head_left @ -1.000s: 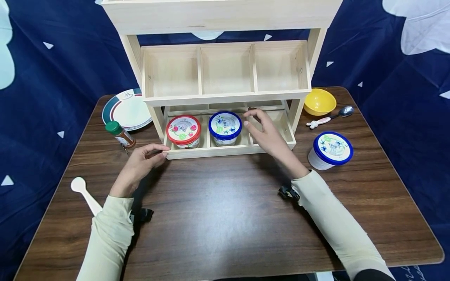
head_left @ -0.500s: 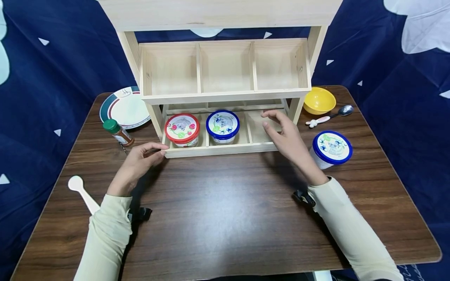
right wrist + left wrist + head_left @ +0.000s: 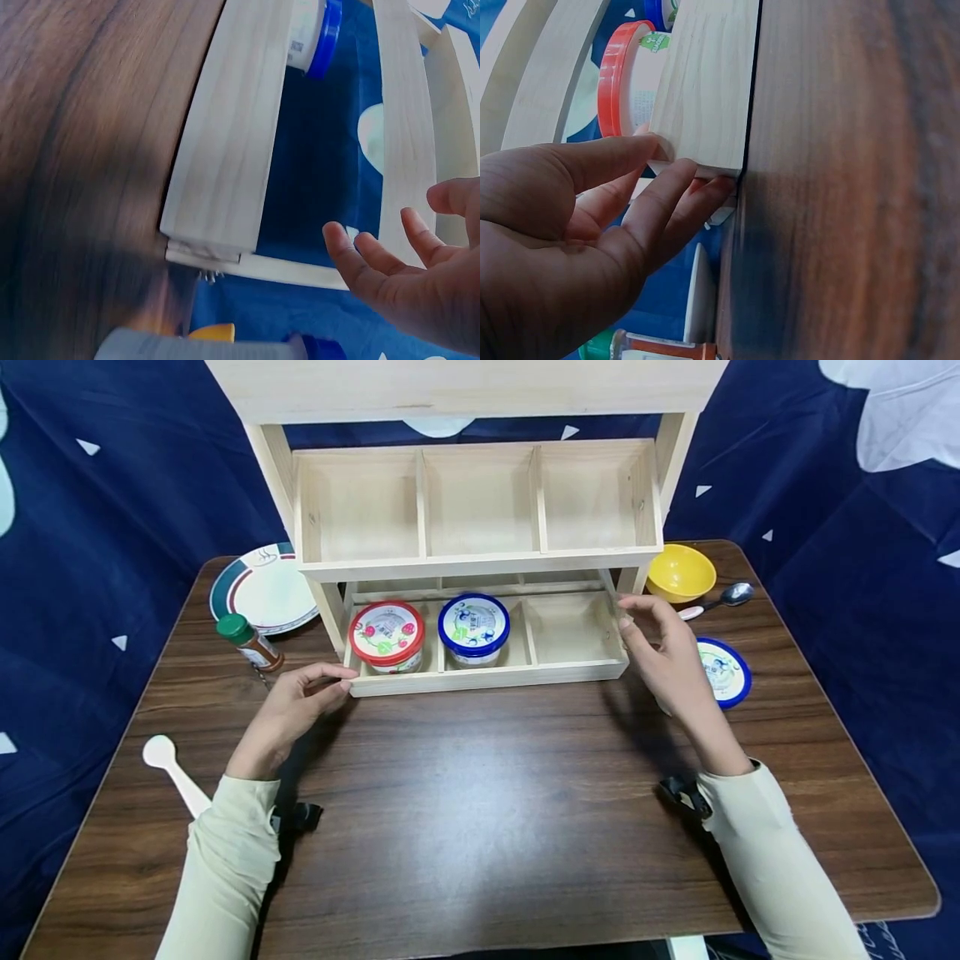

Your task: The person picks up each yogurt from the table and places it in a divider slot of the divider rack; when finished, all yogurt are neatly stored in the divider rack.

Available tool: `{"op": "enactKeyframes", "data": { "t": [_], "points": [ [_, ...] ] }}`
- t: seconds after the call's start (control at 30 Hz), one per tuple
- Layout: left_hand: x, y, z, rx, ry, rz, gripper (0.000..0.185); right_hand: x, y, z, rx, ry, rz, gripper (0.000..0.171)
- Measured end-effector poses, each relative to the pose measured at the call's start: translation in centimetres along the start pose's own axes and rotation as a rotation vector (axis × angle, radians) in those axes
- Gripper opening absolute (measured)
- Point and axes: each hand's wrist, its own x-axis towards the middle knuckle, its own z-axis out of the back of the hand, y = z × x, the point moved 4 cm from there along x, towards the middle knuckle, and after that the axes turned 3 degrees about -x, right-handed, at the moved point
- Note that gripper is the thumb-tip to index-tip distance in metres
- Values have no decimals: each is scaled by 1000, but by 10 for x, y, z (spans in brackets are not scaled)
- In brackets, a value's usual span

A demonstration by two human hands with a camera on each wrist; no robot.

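Standing on the wooden table, the two-tier rack has its lower tray pulled forward. The left hand pinches the tray's front left corner between thumb and fingers. The right hand, fingers loosely spread and holding nothing, hovers just beside the tray's right end, half hiding one blue-lidded tub. Three tubs in all: a red-lidded tub and another blue-lidded one sit in the tray's left and middle compartments.
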Motion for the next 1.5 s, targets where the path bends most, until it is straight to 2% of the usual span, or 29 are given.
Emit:
{"op": "enactKeyframes", "data": {
  "t": [0.23, 0.4, 0.63, 0.97, 1.3, 1.5],
  "points": [
    [0, 0, -1, -16, -3, -10, 38, -8, -2, 20, 9, -81, 15, 33],
    [-1, -1, -1, 7, -4, -20, 39, -14, -11, 38, -29, -146, -49, 34],
    [-1, -1, -1, 20, -5, -39, 39, -28, -25, 66, 30, -259, -111, 30],
    [-2, -1, -1, 13, -4, -50, 38, -46, -47, 90, 51, -403, -194, 27],
    [-2, -2, 0, 36, -5, -34, 39, -62, -67, 93, 63, -414, -308, 31],
    [-1, -3, -1, 42, -8, -28, 39, -70, -78, 88, 150, -391, -315, 29]
  ]
}}
